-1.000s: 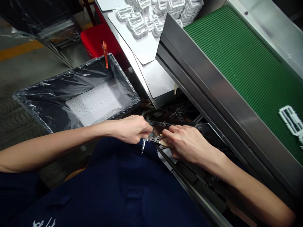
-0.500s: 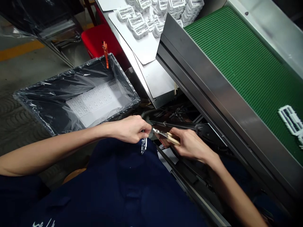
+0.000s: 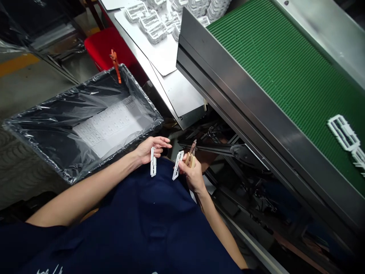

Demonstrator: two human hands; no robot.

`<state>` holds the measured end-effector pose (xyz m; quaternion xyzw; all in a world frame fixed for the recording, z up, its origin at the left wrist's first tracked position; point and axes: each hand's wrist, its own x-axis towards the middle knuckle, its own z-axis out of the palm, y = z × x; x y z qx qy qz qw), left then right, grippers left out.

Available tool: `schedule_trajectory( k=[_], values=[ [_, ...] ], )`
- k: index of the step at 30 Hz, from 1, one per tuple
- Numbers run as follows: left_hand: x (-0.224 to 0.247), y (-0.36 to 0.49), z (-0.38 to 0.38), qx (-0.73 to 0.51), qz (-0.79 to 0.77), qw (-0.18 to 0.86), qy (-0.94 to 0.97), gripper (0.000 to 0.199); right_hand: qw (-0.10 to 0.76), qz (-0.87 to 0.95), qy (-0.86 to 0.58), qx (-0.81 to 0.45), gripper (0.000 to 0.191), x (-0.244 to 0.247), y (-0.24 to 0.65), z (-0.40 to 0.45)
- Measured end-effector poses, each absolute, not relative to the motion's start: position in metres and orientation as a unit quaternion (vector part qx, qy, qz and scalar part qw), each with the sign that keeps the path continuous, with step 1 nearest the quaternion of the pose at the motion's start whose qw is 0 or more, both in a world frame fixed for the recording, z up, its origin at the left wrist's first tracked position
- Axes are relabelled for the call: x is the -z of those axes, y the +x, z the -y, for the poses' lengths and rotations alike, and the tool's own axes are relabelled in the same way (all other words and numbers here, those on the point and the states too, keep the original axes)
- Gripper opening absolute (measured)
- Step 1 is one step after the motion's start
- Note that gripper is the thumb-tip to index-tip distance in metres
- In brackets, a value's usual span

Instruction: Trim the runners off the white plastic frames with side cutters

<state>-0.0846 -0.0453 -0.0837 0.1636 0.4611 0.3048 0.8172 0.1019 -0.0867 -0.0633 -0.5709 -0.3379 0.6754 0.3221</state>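
Note:
My left hand (image 3: 152, 147) has its fingers partly stretched out, with a narrow white plastic frame (image 3: 153, 163) held upright against them. My right hand (image 3: 193, 176) pinches a second white plastic frame (image 3: 177, 166) between thumb and fingers. In the same right hand sit nippers (image 3: 190, 159) with tan handles, their metal jaws pointing up and away from both frames. The two hands are apart, just in front of my dark blue shirt.
A black crate (image 3: 42, 107) lined with clear plastic stands left, flat white parts inside and an orange clip (image 3: 115, 65) on its rim. Stacked white frames (image 3: 152, 26) cover the far table. A green conveyor belt (image 3: 279, 68) at right carries more white parts (image 3: 343, 132). A red stool (image 3: 107, 43) stands behind.
My right hand has moved left and turned, so the nippers point upward; it now holds a white frame too. My left hand has shifted left and its fingers have loosened. The view has shifted slightly.

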Motion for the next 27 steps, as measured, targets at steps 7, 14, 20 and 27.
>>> schedule_trajectory(
  k=[7,14,20,27],
  values=[
    [0.094,-0.081,0.075,-0.336,-0.436,0.835,0.020,0.012,0.330,0.319,-0.647,-0.609,0.028,0.044,0.101,0.070],
    [0.083,-0.081,0.068,-0.304,-0.486,0.811,0.121,0.020,0.332,0.349,-0.641,-0.598,0.025,0.040,0.093,0.066],
    [0.068,-0.076,0.057,-0.315,-0.462,0.810,0.175,0.034,0.340,0.354,-0.638,-0.593,0.024,0.036,0.091,0.065],
    [0.059,-0.075,0.054,-0.297,-0.440,0.832,0.159,0.027,0.349,0.352,-0.637,-0.590,0.024,0.035,0.088,0.068]
  ],
)
